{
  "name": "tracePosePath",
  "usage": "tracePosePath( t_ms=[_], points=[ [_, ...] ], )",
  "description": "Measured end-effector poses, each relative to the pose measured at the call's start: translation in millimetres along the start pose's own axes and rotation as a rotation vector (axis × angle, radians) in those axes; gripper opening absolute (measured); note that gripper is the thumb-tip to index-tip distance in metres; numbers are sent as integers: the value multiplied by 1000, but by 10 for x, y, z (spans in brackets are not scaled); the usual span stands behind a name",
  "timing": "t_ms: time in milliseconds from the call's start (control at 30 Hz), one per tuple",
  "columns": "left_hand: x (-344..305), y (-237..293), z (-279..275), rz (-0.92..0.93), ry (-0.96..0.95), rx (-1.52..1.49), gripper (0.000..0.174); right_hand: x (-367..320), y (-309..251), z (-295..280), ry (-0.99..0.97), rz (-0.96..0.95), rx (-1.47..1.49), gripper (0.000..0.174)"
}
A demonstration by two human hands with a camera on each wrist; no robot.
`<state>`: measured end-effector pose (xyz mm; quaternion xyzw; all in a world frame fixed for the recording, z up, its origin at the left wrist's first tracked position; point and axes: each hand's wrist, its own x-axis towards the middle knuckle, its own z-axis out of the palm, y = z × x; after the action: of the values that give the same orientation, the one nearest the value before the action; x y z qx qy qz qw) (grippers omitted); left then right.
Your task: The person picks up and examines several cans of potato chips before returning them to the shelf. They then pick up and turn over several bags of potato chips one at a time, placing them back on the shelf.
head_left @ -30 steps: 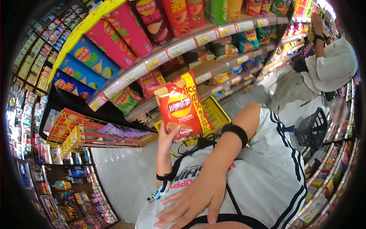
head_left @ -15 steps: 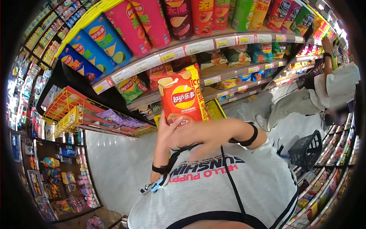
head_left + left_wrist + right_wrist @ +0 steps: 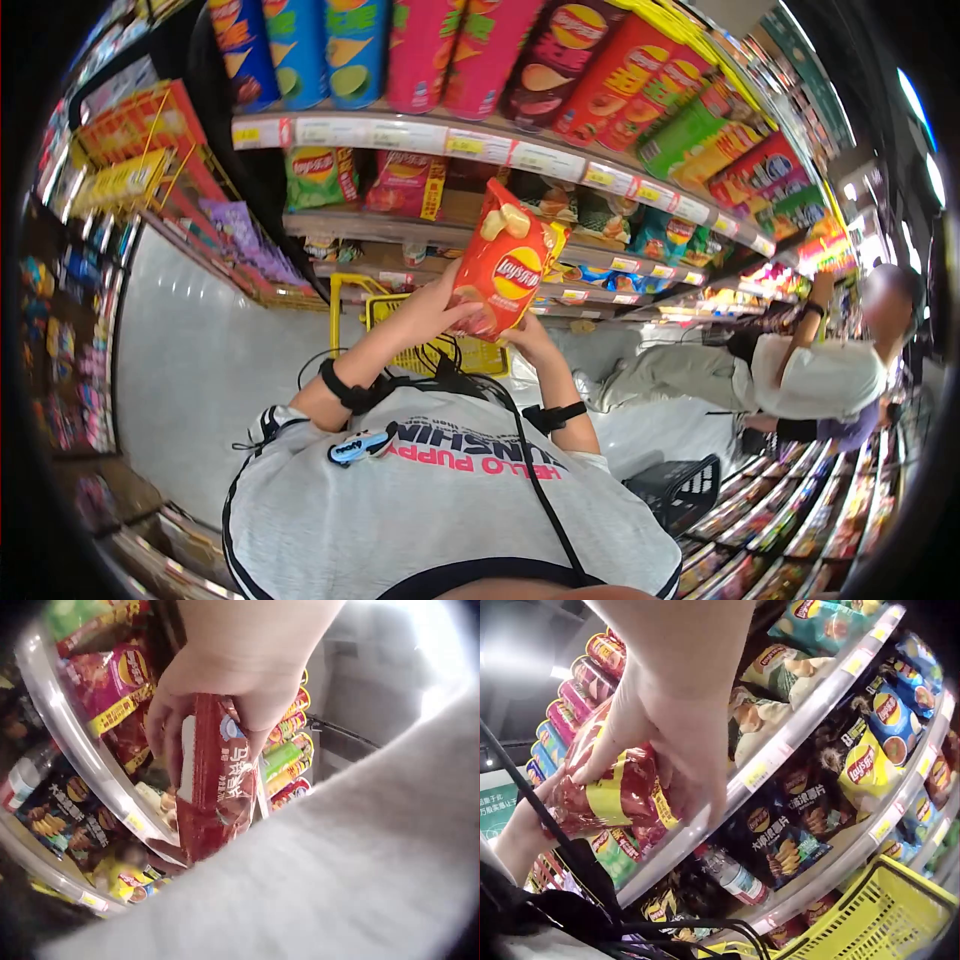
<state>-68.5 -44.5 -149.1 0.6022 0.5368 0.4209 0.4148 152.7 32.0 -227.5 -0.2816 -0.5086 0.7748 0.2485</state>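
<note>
Head view is showing a red chip bag [image 3: 505,265] being held up in front of the snack shelves, above the person's chest. Its long axis is standing nearly upright, the top edge pointing up toward the shelf above and leaning a little to the right, the printed face turning toward the camera. A round yellow and red Lay's logo with Chinese characters is sitting at mid-height, with pictured chips near the top.

The left hand [image 3: 425,315] is gripping the lower left edge; in the left wrist view its fingers are curling round one side of the bag and the thumb round the other. The right hand [image 3: 528,340] is grasping the bottom from the right, and the right wrist view is showing its fingers wrapping over the crinkled red foil and a yellow strip of print.

Behind the bag, a shelf edge [image 3: 480,148] is carrying white and yellow price tags too small to read. Tall Lay's canisters [image 3: 560,60] in red, pink, blue and green are lying above it. A green Lay's bag [image 3: 315,175] and a blue Lay's bag [image 3: 889,720] are sitting on lower shelves.

A yellow basket [image 3: 345,285] is standing below the hands. The grey shirt [image 3: 450,520] is reading "SUNSHINE" and "HELLO PUPPY", upside down. Another person [image 3: 810,380] is crouching at the right, near a black basket [image 3: 680,490].
</note>
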Motion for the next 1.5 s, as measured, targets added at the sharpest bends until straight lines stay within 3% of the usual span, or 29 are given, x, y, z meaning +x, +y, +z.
tracePosePath(
  t_ms=[33, 67, 167, 300, 367, 500, 600, 700, 800, 900, 933, 1000, 1100, 1133, 1233, 1367, 1400, 1433, 1467, 1500],
  points=[
    [37, 92, -35, -15, -25, 7, 69, 23, -2, 19, 30, -15, 136, 72],
    [32, 200, -100, -214, -125, 28, 68, 58, -50, 0, 40, -22, 145, 68],
    [-94, 24, -127, 41, 88, 335, 67, 264, -168, -126, 112, -15, 62, 54],
    [-342, -56, -349, -97, 7, 369, 59, 730, -276, -605, 269, -36, -4, 49],
    [-443, -48, -396, -113, 42, 407, 56, 979, -537, -715, 338, -55, -211, 46],
    [-426, 48, -409, -62, 65, 421, 54, 1469, -810, -713, 310, -175, -230, 54],
    [-327, 154, -334, -62, 84, 490, 55, 1906, -801, -790, 303, -30, -637, 69],
    [-316, 230, -238, -88, 58, 567, 56, 2149, -715, -723, 549, -211, -1178, 78],
    [-358, 228, -164, -166, 44, 528, 56, 2227, -559, -729, 579, -440, -923, 82],
    [-411, 183, -77, -213, 88, 518, 57, 2532, -224, -1029, 690, -797, -952, 80],
    [-422, 158, -51, -189, 107, 528, 57, 2406, -288, -975, 635, -777, -867, 78],
    [-400, 119, -23, -132, 145, 550, 56, 2211, -326, -813, 715, -617, -883, 65],
    [-298, 262, 12, -296, 103, 537, 58, 2124, -446, -591, 739, -490, -879, 41],
    [-275, 270, 34, -266, 108, 520, 58, 2119, -482, -534, 630, -584, -871, 40],
    [-188, 304, 123, -284, 86, 552, 58, 2044, -718, -481, 491, -303, -916, 34],
    [-92, 343, 220, -273, 60, 530, 56, 2207, -399, -1163, 546, -533, -752, 32],
    [-73, 350, 234, -285, 52, 535, 56, 2170, -343, -1354, 695, -557, -853, 26],
    [-71, 353, 256, -299, 46, 539, 56, 2049, -409, -1433, 853, -565, -945, 20],
    [-63, 348, 274, -312, 41, 544, 56, 1933, -515, -1549, 827, -511, -938, 17],
    [-53, 318, 288, -300, 40, 555, 56, 1646, -846, -1364, 874, -621, -1071, 17]
  ],
)
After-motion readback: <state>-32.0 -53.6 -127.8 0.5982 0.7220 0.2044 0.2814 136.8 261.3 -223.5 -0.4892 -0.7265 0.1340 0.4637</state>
